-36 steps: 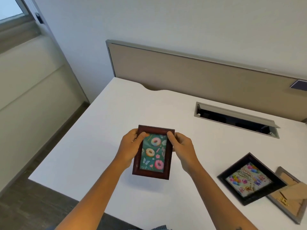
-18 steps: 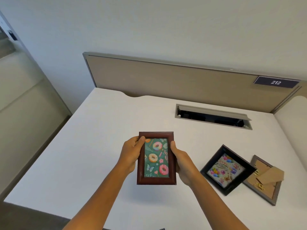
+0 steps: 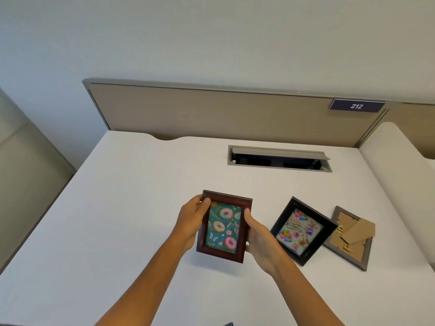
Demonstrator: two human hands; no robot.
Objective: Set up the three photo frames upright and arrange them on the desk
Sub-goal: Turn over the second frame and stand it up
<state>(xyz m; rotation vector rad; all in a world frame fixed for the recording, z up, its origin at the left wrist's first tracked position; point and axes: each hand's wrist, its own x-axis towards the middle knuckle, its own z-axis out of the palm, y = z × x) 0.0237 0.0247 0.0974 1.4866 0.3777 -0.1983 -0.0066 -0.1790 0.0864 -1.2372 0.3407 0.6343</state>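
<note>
**Donut frame held in both hands, other two frames flat on desk**

Both hands were on the dark red-brown wooden photo frame (image 3: 224,227) with the donut print; left hand (image 3: 191,223) clamped on its left edge, thumb over the upper left corner of the front, fingers hidden behind; right hand (image 3: 258,240) clamped on its right edge, thumb on the front moulding, palm and fingers wrapped around the lower right side; frame was in portrait orientation, picture facing the camera, slightly rotated clockwise; it appeared lifted off the white desk (image 3: 131,208), though contact at the bottom edge can't be told for sure.

Black frame (image 3: 303,230) with the "Happy Birthday" balloon print lay face up on the desk just right of the right hand, rotated diagonally; grey frame (image 3: 350,238) lay face down beside it, further right, brown cardboard easel stand (image 3: 357,231) partly raised off its back, gold-coloured clips visible on the backing; the two flat frames touched or overlapped at their adjoining edges, can't tell which.

Behind: cable tray opening (image 3: 279,158) in the desk with its grey flap up; beige partition panel (image 3: 211,114) along the rear edge; dark label (image 3: 356,106) reading "212" at the panel's right end.
</note>
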